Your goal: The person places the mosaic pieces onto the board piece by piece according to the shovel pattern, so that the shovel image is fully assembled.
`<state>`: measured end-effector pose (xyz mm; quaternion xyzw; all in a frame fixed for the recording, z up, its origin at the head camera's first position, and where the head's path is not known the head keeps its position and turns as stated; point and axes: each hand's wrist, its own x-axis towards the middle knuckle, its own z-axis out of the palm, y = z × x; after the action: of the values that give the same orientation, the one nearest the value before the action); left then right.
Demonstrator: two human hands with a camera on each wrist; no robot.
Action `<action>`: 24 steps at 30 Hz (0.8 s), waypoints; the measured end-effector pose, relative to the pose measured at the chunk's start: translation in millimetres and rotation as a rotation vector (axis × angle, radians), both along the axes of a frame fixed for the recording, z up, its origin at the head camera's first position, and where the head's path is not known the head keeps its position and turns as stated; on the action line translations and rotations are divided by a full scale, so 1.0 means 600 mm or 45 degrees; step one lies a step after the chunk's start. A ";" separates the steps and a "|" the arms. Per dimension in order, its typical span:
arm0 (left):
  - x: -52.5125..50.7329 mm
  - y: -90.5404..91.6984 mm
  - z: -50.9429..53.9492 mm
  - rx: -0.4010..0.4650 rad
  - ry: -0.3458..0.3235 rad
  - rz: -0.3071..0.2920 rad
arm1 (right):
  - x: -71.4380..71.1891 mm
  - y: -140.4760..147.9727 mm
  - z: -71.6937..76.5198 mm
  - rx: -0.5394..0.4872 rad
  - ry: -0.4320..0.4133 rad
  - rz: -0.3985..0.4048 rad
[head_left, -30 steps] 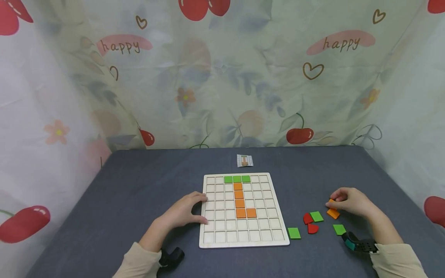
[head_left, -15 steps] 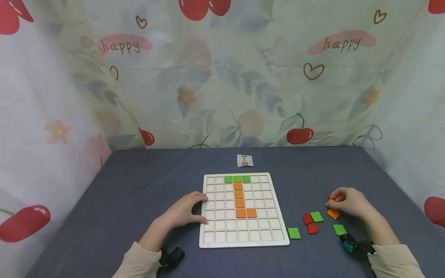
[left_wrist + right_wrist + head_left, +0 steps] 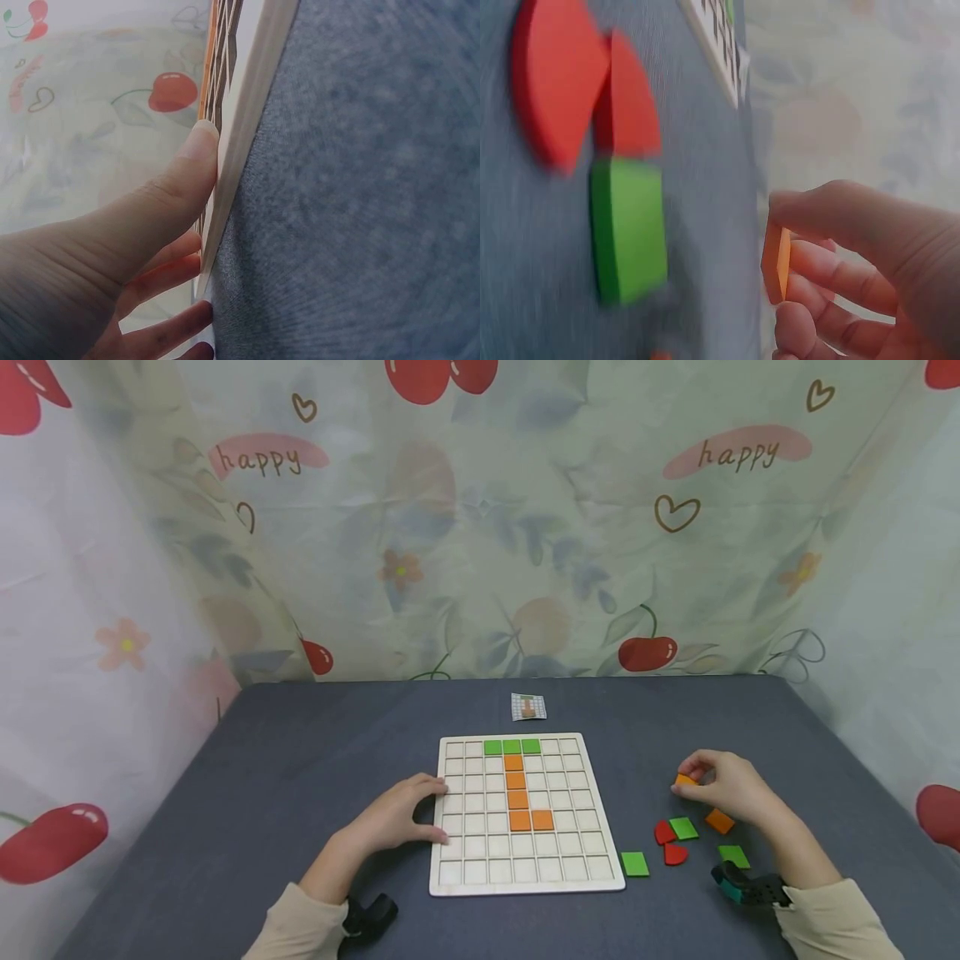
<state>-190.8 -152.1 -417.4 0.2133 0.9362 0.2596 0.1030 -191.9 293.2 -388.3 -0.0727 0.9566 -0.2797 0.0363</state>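
We have the orange tile (image 3: pixel 775 262) pinched between the thumb and fingertips of our right hand (image 3: pixel 726 785), apparently clear of the table and well to the right of the board. Because the hold seems to be on the tile's edges, we judge that a small roll of the thumb could spin it or let it drop. Set down tilted, as it stands in the right wrist view, it could catch on a cell's ridge. The tile looks flat, plain and straight-edged, bright orange on its face and darker along its side.

Just beyond lie two red pieces (image 3: pixel 676 854) and a green tile (image 3: pixel 684 827); a low pass of the arm could, we think, scatter them. A second orange tile (image 3: pixel 719 821) lies right by our wrist, similarly at risk.

Farther out, our left hand (image 3: pixel 392 814) rests with thumb and fingers spread against the left edge of the white board (image 3: pixel 527 889); uneven pressure there might slide the grid.
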 end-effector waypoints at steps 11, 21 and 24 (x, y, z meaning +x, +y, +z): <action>0.000 0.000 0.000 -0.006 -0.001 -0.001 | 0.000 -0.078 0.004 -0.074 0.062 0.116; 0.003 -0.001 -0.001 0.000 0.014 0.001 | 0.000 -0.122 0.005 -0.079 0.069 0.227; 0.004 -0.001 -0.002 -0.007 0.031 -0.003 | -0.001 -0.134 0.005 -0.074 0.071 0.277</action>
<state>-188.6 -152.4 -418.5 0.2174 0.9378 0.2544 0.0923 -192.6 212.7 -385.5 -0.1847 0.9353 -0.2994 0.0377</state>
